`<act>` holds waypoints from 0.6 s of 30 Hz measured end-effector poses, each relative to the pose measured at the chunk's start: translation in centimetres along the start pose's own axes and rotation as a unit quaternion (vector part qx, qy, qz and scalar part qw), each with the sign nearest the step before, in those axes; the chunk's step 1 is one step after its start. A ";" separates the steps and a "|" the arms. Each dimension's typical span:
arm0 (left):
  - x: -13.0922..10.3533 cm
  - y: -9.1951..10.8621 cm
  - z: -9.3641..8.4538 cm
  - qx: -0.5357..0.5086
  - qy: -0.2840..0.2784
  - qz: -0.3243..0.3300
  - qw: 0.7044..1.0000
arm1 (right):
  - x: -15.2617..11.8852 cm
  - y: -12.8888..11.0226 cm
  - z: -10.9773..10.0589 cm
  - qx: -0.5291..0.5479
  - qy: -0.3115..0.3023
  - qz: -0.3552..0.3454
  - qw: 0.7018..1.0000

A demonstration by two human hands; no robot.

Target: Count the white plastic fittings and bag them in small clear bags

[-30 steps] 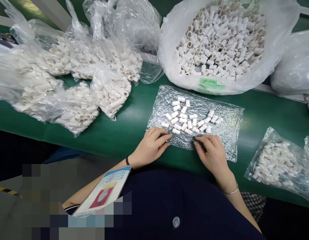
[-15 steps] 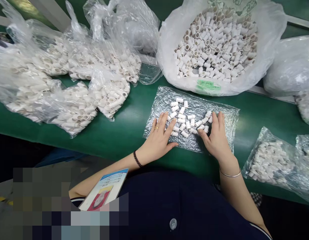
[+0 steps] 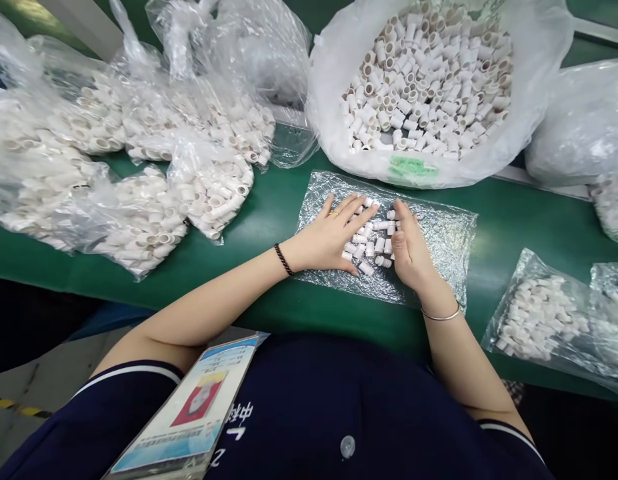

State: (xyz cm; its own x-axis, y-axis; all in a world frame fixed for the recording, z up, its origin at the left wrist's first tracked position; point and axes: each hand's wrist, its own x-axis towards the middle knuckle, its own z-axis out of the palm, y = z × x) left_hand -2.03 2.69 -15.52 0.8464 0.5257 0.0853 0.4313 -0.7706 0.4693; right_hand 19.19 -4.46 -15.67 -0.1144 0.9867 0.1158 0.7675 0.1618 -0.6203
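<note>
Several short white plastic pipe fittings (image 3: 379,245) lie loose on a flat clear plastic bag (image 3: 433,220) on the green bench. My left hand (image 3: 333,233) rests over the left side of this group, fingers spread, partly covering some pieces. On the right side my right hand (image 3: 413,250) stands on edge, fingers stretched out together and thumb raised, its palm turned toward the fittings and touching or close to the nearest ones. Neither hand grips a piece.
A big open bag (image 3: 333,127) full of white fittings stands behind the flat bag. Filled clear bags (image 3: 213,193) crowd the left of the green bench (image 3: 269,227). Another filled bag (image 3: 543,317) lies at the right, and a bulky translucent bag (image 3: 579,127) sits at the back right.
My left hand has moved right and away from me, my right hand left. The fittings between them are now gathered closer together.
</note>
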 end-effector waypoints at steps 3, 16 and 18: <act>0.5 0.1 0.1 -0.011 -0.007 0.021 1.000 | 0.2 0.2 0.1 0.075 0.020 -0.002 0.997; -0.8 1.0 -0.5 0.018 0.036 0.015 0.999 | 0.2 1.4 0.5 0.262 0.123 0.017 0.957; -1.3 2.6 -0.3 0.037 0.061 0.035 0.997 | -0.1 1.3 0.4 0.246 0.135 0.020 0.960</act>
State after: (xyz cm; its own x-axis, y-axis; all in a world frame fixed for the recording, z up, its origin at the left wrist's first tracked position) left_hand -2.07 0.11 -14.17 0.8329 0.5059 0.2245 0.3975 -0.8290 0.3935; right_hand 19.99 -4.30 -16.78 0.1278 0.9623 0.2400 0.3691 0.1784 -0.9121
